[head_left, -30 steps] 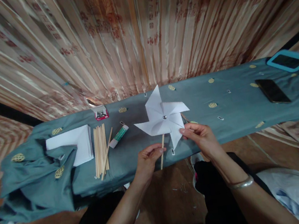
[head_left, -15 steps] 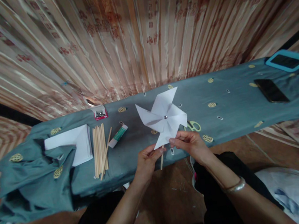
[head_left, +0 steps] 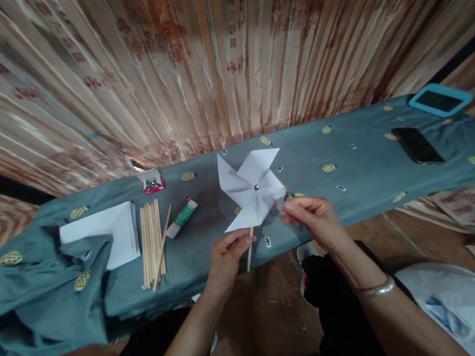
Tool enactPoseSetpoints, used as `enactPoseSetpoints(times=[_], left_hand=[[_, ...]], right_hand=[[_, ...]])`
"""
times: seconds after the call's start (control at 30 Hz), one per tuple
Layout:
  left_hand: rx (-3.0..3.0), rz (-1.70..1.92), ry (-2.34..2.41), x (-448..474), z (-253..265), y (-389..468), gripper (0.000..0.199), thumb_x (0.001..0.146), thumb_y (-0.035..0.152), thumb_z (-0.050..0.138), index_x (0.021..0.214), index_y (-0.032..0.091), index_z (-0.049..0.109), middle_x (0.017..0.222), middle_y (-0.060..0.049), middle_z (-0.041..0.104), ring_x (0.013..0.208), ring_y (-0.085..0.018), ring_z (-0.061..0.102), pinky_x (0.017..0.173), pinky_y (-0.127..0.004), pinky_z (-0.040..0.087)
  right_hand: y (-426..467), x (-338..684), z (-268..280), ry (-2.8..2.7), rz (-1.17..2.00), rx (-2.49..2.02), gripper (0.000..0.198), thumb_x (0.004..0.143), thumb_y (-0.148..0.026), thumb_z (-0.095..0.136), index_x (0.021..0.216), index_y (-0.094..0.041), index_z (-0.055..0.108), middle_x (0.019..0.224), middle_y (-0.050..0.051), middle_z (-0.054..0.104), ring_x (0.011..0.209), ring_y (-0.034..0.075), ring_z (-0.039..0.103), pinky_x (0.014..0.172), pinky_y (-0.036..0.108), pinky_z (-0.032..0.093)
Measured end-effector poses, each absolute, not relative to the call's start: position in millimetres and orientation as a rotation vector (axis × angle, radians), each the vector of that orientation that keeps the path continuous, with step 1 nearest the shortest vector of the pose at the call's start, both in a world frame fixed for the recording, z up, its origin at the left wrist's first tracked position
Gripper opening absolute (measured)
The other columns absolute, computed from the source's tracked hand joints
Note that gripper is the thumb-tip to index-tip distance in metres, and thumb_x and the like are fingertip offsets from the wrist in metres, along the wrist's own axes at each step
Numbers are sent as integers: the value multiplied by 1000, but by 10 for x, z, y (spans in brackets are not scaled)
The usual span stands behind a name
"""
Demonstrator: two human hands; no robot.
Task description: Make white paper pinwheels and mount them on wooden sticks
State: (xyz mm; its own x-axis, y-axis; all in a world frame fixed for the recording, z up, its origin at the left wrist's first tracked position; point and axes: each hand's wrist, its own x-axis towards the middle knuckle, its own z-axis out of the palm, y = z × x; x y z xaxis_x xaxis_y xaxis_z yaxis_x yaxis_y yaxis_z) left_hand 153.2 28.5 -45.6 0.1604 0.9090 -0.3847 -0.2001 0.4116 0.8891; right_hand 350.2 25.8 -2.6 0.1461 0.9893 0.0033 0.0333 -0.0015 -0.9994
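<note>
"The pinwheel, where was it?"

"Over the near side of the cloth-covered table, straight ahead of the person, its white blades fanned around a shiny pin. A wooden stick came out below it, tilted."

"And the hands?"

"The left hand pinched that stick between thumb and fingers, just under the lowest blade. The right hand had thumb and fingertip close together at the lower right blade; whether paper was caught between them, I couldn't tell."

"What worried you?"

"The paper, mostly. A hard push from the right hand could have creased that blade, or torn it at the pin, where the folded tips seemed to meet."

"And the joint?"

"The stick's upper end was hidden behind the paper, so I couldn't see how deep the pin sat. If shallow, a sideways tug might have pulled the wheel loose; if too tight, the blades might have rubbed and stuck."

"Could the left hand have caused trouble?"

"I'd say so. Its fingertips sat so near the lowest blade that a turn could have knocked paper against them, and a slack pinch would have let the stick twist."
</note>
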Motion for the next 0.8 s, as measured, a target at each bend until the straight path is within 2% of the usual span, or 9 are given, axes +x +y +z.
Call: enactPoseSetpoints(times=[0.1,0.17,0.27,0.37,0.47,0.6,0.8], left_hand=[[807,918,1119,1539,-450,277,28,55,35,84,77,19,77,76,-5,77,75,-18,68,78,-29,49],[820,903,1113,1546,-443,268,28,56,36,84,77,19,77,76,-5,77,74,-18,68,77,-29,49],[817,879,1107,1563,-432,254,26,56,35,83,76,19,77,75,-4,77,74,-17,68,77,-28,49],[800,863,1105,1577,-423,245,25,54,34,83,74,20,78,74,-3,77,74,-17,67,77,-27,49],[793,860,1110,1579,-418,243,26,54,34,83,75,19,78,74,-4,77,73,-17,67,76,-27,49],[803,871,1127,1565,-416,244,26,55,34,82,76,19,78,75,-5,77,73,-17,68,75,-27,49],[787,882,1134,1560,-411,249,27,54,35,83,74,19,77,74,-5,77,74,-18,68,77,-28,50]], right_hand=[[331,3657,-27,-931,946,-1282,29,70,-48,76,62,-21,71,58,0,66,49,9,47,51,24,40],[377,3727,-34,-822,839,-1287,24,66,-44,79,67,-21,72,64,1,69,54,10,53,55,25,44],[415,3766,-45,-805,789,-1299,29,64,-41,82,84,-22,74,83,3,75,76,16,66,71,29,51],[416,3746,-51,-891,923,-1307,37,65,-44,82,95,-24,74,98,5,77,92,18,68,83,32,51],[403,3721,-56,-973,1034,-1331,36,67,-47,79,94,-24,75,92,4,77,82,17,67,75,30,52],[390,3707,-82,-998,1010,-1348,30,70,-50,76,85,-24,77,82,2,75,69,14,63,66,27,49],[373,3663,-154,-961,997,-1355,31,62,-50,81,75,-23,76,70,1,71,62,13,57,58,26,45]])
